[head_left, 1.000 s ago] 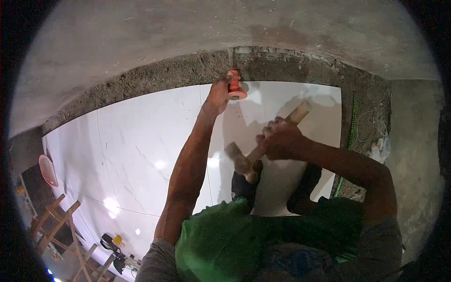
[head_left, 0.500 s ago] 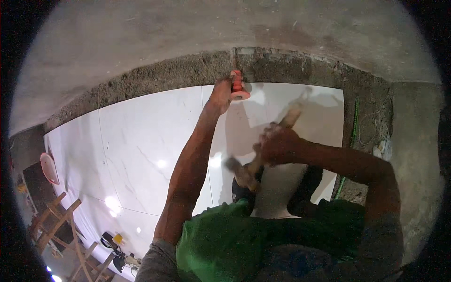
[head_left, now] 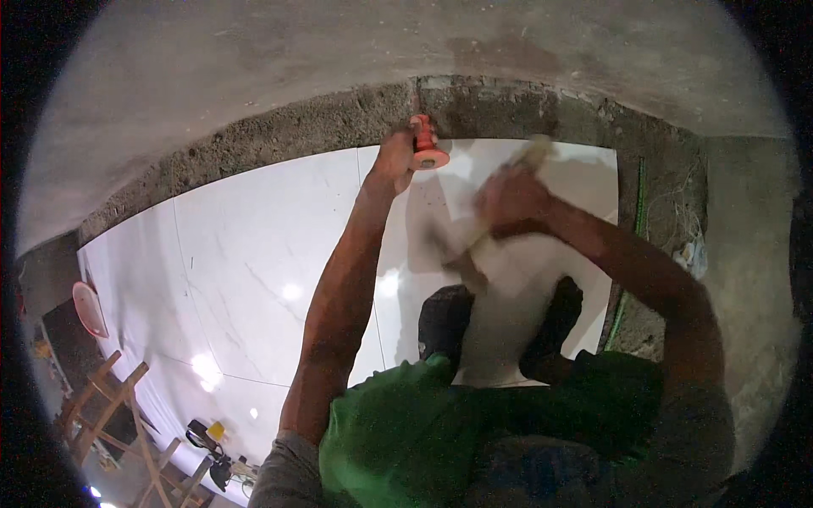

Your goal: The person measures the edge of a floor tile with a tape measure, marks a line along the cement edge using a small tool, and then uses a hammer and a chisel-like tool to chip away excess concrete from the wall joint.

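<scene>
My left hand (head_left: 395, 156) is closed around the orange grip of a chisel (head_left: 427, 140) with a round hand guard. The chisel points away from me, its blade toward the rough strip (head_left: 322, 125) at the foot of the wall. In my right hand (head_left: 515, 201) is a hammer (head_left: 486, 250), gripped by its pale handle and blurred by motion. The hammer's head is on the near side of that hand, apart from the chisel. Below both hands lie large white tiles (head_left: 254, 229) with faint grey veins.
A bare plaster wall (head_left: 356, 51) runs along the far side, and another wall (head_left: 749, 254) stands at the right. Beside the tiles' right edge lies a green cord or rod (head_left: 640, 199). At left are a pinkish basin (head_left: 88, 308), a wooden frame (head_left: 127, 398) and a dark power tool (head_left: 203, 436).
My right hand has swung the hammer forward, away from my body and toward the chisel. The left hand still holds the chisel at the wall's foot; the view has shifted slightly.
</scene>
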Demonstrator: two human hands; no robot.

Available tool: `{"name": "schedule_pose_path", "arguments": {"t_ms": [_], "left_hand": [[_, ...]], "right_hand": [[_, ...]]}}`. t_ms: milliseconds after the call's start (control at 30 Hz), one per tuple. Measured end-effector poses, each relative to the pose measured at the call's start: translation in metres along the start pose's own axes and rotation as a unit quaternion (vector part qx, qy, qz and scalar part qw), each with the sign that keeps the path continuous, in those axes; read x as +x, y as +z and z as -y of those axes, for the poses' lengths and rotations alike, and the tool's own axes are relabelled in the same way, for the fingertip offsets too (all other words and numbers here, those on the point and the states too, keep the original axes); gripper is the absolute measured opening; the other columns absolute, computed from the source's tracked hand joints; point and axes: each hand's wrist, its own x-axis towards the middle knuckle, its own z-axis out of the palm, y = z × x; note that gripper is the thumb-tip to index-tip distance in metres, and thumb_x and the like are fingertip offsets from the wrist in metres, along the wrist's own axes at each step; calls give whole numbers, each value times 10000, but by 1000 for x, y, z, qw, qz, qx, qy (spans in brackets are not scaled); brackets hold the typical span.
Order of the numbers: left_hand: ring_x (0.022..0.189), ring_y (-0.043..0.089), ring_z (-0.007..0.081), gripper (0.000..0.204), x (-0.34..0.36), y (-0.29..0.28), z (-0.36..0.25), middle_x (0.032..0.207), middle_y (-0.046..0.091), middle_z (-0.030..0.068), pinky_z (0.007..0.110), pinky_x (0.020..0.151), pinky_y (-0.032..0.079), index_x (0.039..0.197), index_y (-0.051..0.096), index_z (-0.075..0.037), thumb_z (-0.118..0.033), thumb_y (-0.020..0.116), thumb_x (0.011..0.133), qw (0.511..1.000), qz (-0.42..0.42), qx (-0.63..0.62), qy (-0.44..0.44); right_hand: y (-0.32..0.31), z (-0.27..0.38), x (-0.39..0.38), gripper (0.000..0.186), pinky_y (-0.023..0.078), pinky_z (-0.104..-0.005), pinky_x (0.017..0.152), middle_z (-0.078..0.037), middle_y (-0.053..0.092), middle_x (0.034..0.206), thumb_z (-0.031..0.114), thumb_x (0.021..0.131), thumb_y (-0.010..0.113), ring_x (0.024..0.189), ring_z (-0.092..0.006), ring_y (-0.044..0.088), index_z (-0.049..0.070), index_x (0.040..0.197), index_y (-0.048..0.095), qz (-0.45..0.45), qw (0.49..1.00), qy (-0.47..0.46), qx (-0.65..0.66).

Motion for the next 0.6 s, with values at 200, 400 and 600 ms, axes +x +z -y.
{"name": "schedule_pose_path", "arguments": {"t_ms": [200, 400, 600], "left_hand": [[892, 646, 187, 334, 3, 4, 6, 994, 639, 67, 336, 804, 570, 1165, 560, -56, -378, 544, 1080, 990, 60, 114, 56], [911, 655, 192, 280, 19, -2, 1, 1026, 638, 75, 366, 832, 581, 1188, 555, -57, -317, 524, 1088, 998, 42, 51, 10], [890, 667, 187, 298, 16, 8, 5, 996, 652, 71, 357, 829, 583, 1223, 565, -60, -314, 469, 1100, 1000, 23, 3, 7]], "right_hand": [[12, 46, -26, 321, 539, -540, 726, -130, 673, 790, 382, 722, 732, 788, -355, 681, 109, 887, 694, -40, 998, 56, 10], [-15, -8, 5, 315, 548, -553, 743, -159, 705, 855, 343, 751, 710, 813, -371, 703, 88, 935, 722, 124, 984, 123, -23], [-4, 41, -18, 231, 543, -530, 757, -92, 660, 715, 295, 710, 710, 770, -328, 705, 117, 855, 729, -75, 994, -85, -8]]}}
